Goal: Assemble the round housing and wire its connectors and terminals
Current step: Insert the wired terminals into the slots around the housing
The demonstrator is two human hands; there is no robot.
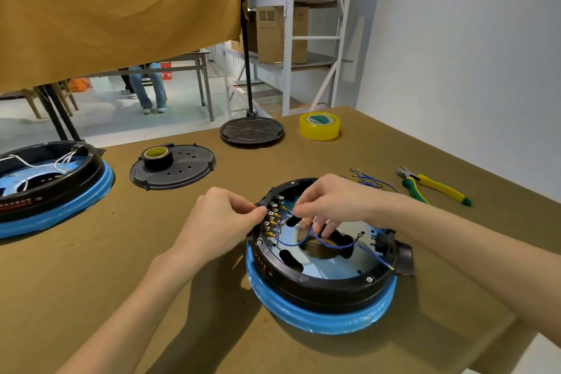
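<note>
the round housing [321, 255], black on a blue-wrapped rim, sits open side up on the brown table [145, 267], directly ahead of the person. its terminal strip [271, 218] stands on the inner wall at about 10 o'clock, its row running roughly from 11 toward 8 o'clock. the left hand [221, 222] is outside the wall at 9 o'clock, fingertips pinched at the strip's top; what they pinch cannot be told. the right hand [331, 203] reaches over the 12 o'clock rim, fingers curled, grasping a blue wire [306, 237] beside the strip. judgement: both hands are about equally near; the wire end must travel toward 10 o'clock onto a free tab.
</note>
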